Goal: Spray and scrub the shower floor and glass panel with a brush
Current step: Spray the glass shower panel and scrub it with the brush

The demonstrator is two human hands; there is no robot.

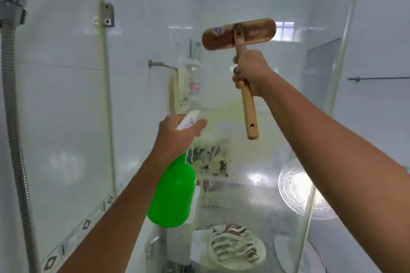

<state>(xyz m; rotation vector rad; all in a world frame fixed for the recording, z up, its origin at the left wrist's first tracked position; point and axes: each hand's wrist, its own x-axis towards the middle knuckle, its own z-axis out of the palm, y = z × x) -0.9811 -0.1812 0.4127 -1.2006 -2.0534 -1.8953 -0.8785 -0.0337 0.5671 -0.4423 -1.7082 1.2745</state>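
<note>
The left hand (177,133) grips the green spray bottle (173,193) by its white trigger head, nozzle toward the glass panel (255,104). The right hand (250,73) is closed around the wooden brush (239,34) handle, head raised against the glass. Risk: wet handles may slip; yellowish cleaner runs may dry unscrubbed.

Counted: two hands, left hand (175,137) and right hand (250,73). One brush (238,33), one spray bottle (173,193), one glass panel (221,6), one shower hose (13,117).
</note>
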